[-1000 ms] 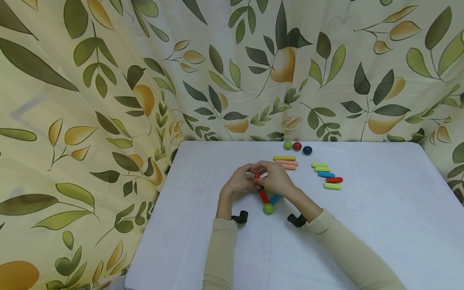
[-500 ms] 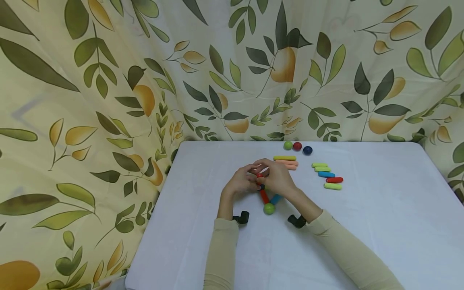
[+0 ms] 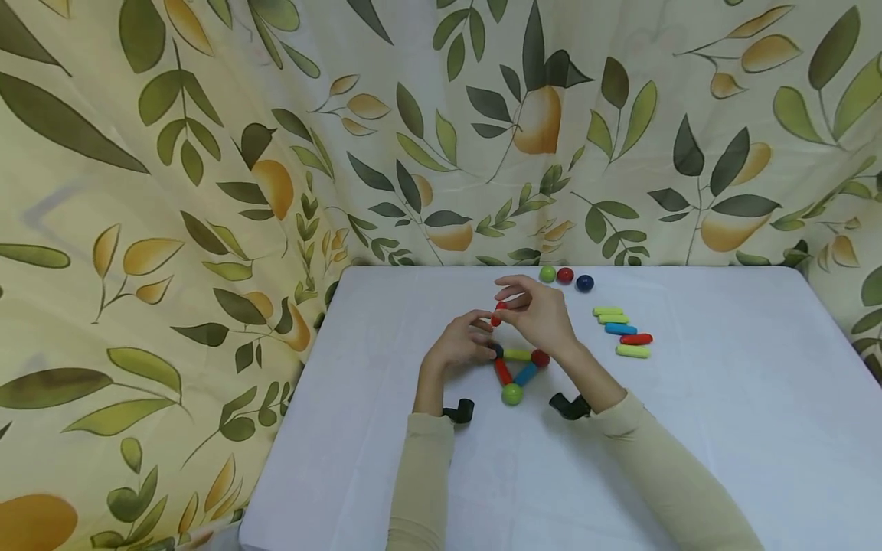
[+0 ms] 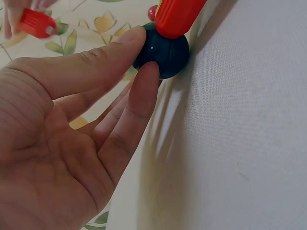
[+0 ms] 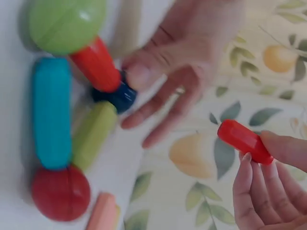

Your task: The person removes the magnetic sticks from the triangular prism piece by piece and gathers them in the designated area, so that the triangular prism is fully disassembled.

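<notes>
White table (image 3: 344, 459), lower centre; right hand (image 3: 544, 315) and left hand (image 3: 458, 341), mid-frame, both grips pinching; rod-and-ball triangle (image 3: 526, 374), just below them; red rod (image 5: 244, 142), above its upper-left corner, right-held by one end, presumably leaving the other free; dark blue ball (image 4: 168, 53), that corner, left-held, seemingly for steadiness.

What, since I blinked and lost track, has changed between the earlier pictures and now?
The right hand moved toward the table's far edge, taking a glossy red faceted stick away from the glossy dark blue ball at the left hand. That fully uncovered a yellow-green faceted stick and glossy red ball. The left hand and the glossy green ball nearest the person stayed put.
</notes>
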